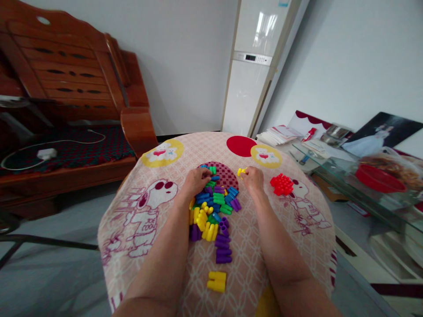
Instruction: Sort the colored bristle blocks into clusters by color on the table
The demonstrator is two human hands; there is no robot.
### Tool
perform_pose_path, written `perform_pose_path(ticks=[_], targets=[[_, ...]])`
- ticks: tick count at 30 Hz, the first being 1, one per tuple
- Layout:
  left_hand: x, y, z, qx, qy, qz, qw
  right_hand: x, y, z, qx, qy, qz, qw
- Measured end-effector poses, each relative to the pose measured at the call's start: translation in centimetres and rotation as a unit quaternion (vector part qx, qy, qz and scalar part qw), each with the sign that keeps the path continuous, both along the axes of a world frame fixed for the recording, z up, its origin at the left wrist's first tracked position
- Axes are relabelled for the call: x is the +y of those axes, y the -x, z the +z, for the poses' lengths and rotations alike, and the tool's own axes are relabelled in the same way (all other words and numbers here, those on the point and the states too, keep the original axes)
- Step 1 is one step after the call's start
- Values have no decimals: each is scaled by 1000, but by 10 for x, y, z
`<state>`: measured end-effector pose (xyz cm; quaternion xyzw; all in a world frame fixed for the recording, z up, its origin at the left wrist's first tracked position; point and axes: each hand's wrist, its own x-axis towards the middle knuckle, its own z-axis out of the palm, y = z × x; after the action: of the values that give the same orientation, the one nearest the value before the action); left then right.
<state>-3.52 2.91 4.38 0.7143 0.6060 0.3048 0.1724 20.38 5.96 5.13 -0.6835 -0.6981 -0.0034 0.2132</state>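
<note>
A heap of plastic building blocks (218,199) in blue, green, purple and yellow lies in the middle of the round table. My left hand (197,180) is at the far left side of this heap, its fingers curled in among green and blue blocks. What those fingers hold, if anything, is hidden. Just right of the heap, my right hand (254,178) pinches a yellow building block (241,171) above the cloth. A cluster of red blocks (282,185) sits apart to the right. Nearer me lie purple blocks (224,253) and a yellow block pair (217,281).
A patterned cloth (198,149) covers the table. To the right, a glass shelf (333,169) carries papers, a metal pot, a photo and a red basin (380,178). On the left stands a wooden bench (139,132); a tall white cabinet-like appliance (246,88) is behind.
</note>
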Motion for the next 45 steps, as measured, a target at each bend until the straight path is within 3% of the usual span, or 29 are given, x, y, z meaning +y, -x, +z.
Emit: perform_pose_path(ticks=[5, 7, 9, 12, 15, 17, 18, 22, 27, 30, 34, 38, 45], targets=[[-3, 18, 8, -56, -16, 73, 996, -7, 4, -2, -14, 4, -35, 999], [-3, 25, 10, -71, -15, 97, 993, -9, 7, 4, -3, -5, -43, 999], [-4, 31, 10, -69, -9, 117, 991, -13, 11, 14, 26, -18, -9, 999], [-5, 37, 10, -57, 8, 147, 987, -26, 24, 32, 96, 42, 161, 981], [-6, 38, 12, -61, 15, 163, 985, -47, 43, 43, 131, 185, 360, 905], [-6, 37, 13, -64, 14, 163, 984, -62, 58, 45, 92, 237, 429, 867], [-6, 36, 14, -65, 12, 162, 985, -69, 65, 44, 57, 238, 438, 865], [-6, 36, 13, -68, 9, 159, 985, -79, 82, 40, -19, 176, 407, 896], [-6, 36, 13, -78, 11, 160, 984, -61, 62, 47, 97, 124, 370, 915], [-6, 35, 14, -75, 16, 160, 984, -43, 33, 53, 112, 84, 269, 953], [-5, 33, 13, -69, 17, 151, 986, -21, -10, 52, 17, 26, 49, 998], [-4, 31, 12, -67, 21, 145, 987, -9, -37, 40, -60, 62, -74, 994], [-6, 30, 13, -71, 22, 151, 986, 2, -51, 19, -28, 104, -84, 991]])
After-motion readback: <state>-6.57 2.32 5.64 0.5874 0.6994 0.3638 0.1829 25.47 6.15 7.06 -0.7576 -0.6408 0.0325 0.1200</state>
